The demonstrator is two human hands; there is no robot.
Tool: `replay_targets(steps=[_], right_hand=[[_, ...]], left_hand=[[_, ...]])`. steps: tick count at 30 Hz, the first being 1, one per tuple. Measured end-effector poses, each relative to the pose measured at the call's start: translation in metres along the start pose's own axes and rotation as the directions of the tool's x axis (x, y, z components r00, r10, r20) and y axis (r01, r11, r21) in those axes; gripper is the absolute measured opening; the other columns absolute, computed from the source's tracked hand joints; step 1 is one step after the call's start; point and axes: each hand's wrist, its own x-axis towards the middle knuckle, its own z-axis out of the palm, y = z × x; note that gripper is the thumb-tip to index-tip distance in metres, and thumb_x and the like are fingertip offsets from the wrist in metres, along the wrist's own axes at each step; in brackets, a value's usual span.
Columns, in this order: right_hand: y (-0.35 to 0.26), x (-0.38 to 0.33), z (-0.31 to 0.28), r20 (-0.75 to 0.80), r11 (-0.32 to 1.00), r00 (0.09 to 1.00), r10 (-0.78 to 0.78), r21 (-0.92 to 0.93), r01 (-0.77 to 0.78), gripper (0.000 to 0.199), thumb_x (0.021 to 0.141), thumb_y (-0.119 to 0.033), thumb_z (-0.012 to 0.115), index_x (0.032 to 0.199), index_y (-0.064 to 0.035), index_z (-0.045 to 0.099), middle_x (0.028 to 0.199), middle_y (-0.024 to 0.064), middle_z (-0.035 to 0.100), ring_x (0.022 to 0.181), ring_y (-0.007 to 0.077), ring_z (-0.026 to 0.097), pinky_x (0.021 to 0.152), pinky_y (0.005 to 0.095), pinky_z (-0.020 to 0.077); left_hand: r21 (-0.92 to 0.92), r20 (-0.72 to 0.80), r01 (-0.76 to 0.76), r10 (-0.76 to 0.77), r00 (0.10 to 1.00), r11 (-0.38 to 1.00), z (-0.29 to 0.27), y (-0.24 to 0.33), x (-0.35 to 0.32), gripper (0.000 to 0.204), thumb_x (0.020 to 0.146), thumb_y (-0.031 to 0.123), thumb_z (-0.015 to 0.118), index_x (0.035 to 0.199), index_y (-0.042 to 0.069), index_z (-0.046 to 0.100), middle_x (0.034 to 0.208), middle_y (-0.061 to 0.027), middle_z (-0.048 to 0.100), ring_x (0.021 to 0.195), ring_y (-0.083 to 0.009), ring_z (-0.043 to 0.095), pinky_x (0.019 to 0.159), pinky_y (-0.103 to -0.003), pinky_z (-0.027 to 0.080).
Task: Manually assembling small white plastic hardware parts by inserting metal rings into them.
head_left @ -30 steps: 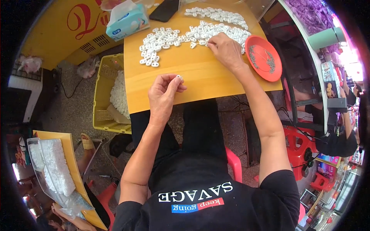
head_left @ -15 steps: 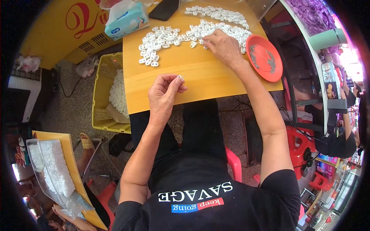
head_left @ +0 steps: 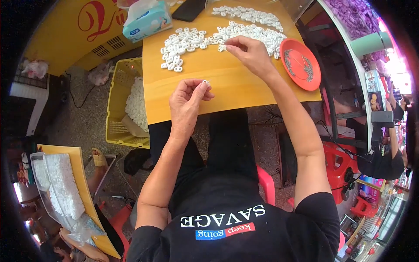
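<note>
Pinching a small white piece between thumb and forefinger of the left hand, above the front part of the yellow tabletop and well apart from the piles. Reaching with the right hand to the near fringe of the white two-hole pieces, with thumb and fingertips drawn narrowly together beside a loose one; cannot tell whether gripping anything. Spanning plain yellow wood between the left hand and the piles. Bordered on the right by a red plate bearing thin grey metal bits, near the right forearm; at the far edge by a blue tissue pack with dark-blue label patches and a dark phone; past the left edge by a yellow crate. Wearing a black shirt printed with white capitals over a blue-and-red strip, upside down in view. Showing large red script on a yellow panel at upper left.
</note>
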Motion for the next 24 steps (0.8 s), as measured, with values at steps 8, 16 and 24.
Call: replay_targets(steps=[8,16,24], right_hand=[[-0.062,-0.053,0.000,0.286,0.349,0.872,0.397,0.832,-0.432,0.020,0.091,-0.014,0.065,0.106,-0.0015,0.067,0.087,0.0025,0.066,0.065,0.0039,0.056,0.059,0.0186,0.0486],[-0.086,-0.071,0.000,0.285,0.238,0.871,0.400,0.886,-0.399,0.019,0.090,-0.015,0.067,0.102,-0.0003,0.065,0.086,0.0036,0.067,0.062,0.0053,0.058,0.060,0.0196,0.0503],[-0.093,-0.076,0.003,0.095,0.452,0.933,0.348,0.854,-0.256,0.021,0.090,-0.013,0.067,0.103,0.0030,0.065,0.085,0.0028,0.065,0.063,0.0054,0.055,0.059,0.0192,0.0484]], left_hand=[[-0.120,0.003,-0.030,0.031,1.000,0.992,0.017,0.022,-0.008,0.016,0.094,0.010,0.061,0.102,-0.004,0.058,0.089,-0.0103,0.065,0.074,-0.0143,0.064,0.071,-0.025,0.052],[-0.154,0.013,-0.031,0.034,0.999,0.988,0.023,0.030,-0.015,0.016,0.093,0.009,0.061,0.101,-0.004,0.058,0.090,-0.0111,0.065,0.075,-0.0150,0.065,0.070,-0.026,0.052],[-0.126,0.012,-0.045,0.047,0.999,0.991,0.025,0.032,-0.018,0.014,0.093,0.008,0.061,0.100,-0.004,0.057,0.088,-0.0108,0.065,0.074,-0.0147,0.065,0.070,-0.026,0.052]])
